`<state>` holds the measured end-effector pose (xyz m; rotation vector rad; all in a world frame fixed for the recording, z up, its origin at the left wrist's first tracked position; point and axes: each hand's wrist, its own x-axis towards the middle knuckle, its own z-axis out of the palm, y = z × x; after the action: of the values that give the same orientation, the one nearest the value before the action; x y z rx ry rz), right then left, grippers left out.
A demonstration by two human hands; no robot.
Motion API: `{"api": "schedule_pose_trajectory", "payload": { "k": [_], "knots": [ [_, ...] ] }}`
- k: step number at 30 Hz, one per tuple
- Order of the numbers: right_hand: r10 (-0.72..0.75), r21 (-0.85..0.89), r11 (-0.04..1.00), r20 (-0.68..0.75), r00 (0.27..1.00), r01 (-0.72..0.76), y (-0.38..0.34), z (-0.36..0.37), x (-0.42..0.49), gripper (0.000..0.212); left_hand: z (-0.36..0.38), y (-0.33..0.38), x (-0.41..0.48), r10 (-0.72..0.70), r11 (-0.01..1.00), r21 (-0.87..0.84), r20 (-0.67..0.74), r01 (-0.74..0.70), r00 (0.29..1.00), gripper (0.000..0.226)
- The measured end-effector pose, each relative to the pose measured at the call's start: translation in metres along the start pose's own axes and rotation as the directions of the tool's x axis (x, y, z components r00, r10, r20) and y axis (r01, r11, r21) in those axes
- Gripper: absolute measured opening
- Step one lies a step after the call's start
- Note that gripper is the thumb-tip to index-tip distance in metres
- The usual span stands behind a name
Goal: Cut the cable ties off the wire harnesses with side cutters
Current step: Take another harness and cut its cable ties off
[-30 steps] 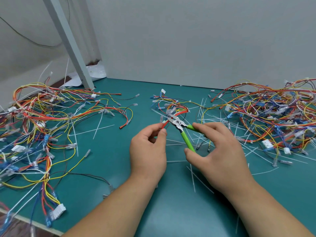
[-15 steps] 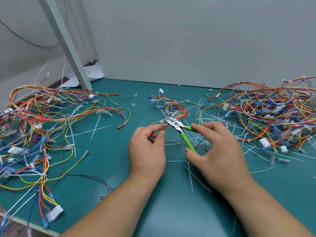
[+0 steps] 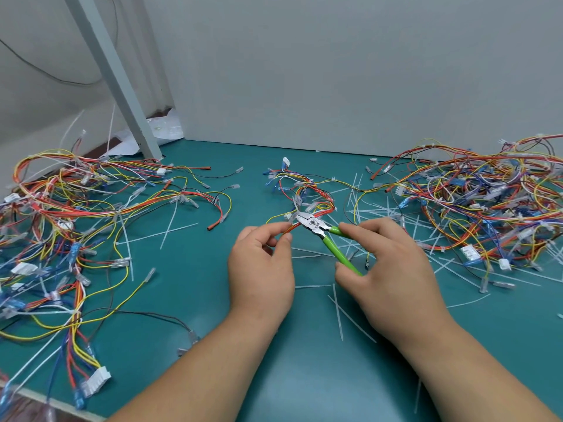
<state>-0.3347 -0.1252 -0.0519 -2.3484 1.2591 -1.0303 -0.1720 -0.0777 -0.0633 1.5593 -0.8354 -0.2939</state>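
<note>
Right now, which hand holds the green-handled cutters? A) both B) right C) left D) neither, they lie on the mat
B: the right hand grips the green handles of the side cutters, while the left hand only pinches the wire harness at the cutter tip.

One view on offer, the head camera, perched above the near side of the desk point(image 3: 195, 269) and tipped forward and down. It faces the grey wall point(image 3: 335, 71) at 12 o'clock, and the desk meets that wall across the upper middle. It's in close: both forearms come up from the bottom edge, with the left hand point(image 3: 262, 269) and right hand point(image 3: 393, 269) just below centre. The wide lens takes in the sides too, with the left pile point(image 3: 61, 208) of wires at 9 o'clock, the right pile point(image 3: 487, 202) at 2 o'clock and a leaning post point(image 3: 115, 77) at 11 o'clock. The desk's near edge shows at 7 o'clock.
</note>
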Motion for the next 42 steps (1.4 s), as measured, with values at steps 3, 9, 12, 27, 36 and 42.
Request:
{"api": "schedule_pose_trajectory", "payload": {
  "k": [3, 9, 12, 27, 36, 42],
  "knots": [
    [0.016, 0.009, 1.000, 0.013, 1.000, -0.016, 0.000, 0.000, 0.000, 0.054, 0.000, 0.001, 0.000, -0.003, 1.000, -0.006, -0.001, 0.003, 1.000, 0.032],
    [0.055, 0.044, 0.997, 0.047, 0.997, -0.057, -0.002, -0.003, 0.002, 0.051, 0.001, -0.001, 0.001, -0.035, 0.999, -0.014, 0.002, 0.035, 0.999, 0.027],
    [0.076, 0.062, 0.995, 0.067, 0.995, -0.080, -0.005, -0.004, 0.002, 0.050, 0.001, -0.002, 0.001, -0.044, 0.999, -0.019, 0.009, 0.044, 0.999, 0.026],
    [0.417, 0.836, 0.120, 0.447, 0.791, -0.536, 0.009, 0.002, 0.017, 0.045, 0.001, -0.002, 0.001, -0.066, 0.996, -0.055, 0.023, 0.068, 0.998, 0.019],
    [0.078, 0.790, -0.055, 0.613, 0.786, -0.610, 0.005, 0.005, 0.017, 0.068, 0.003, 0.000, -0.006, 0.124, 0.991, 0.040, 0.120, -0.129, 0.985, 0.035],
    [0.047, 0.785, -0.072, 0.619, 0.784, -0.615, 0.005, 0.005, 0.018, 0.079, 0.003, -0.002, -0.009, 0.204, 0.977, 0.025, 0.139, -0.210, 0.969, 0.028]
  ]
}}
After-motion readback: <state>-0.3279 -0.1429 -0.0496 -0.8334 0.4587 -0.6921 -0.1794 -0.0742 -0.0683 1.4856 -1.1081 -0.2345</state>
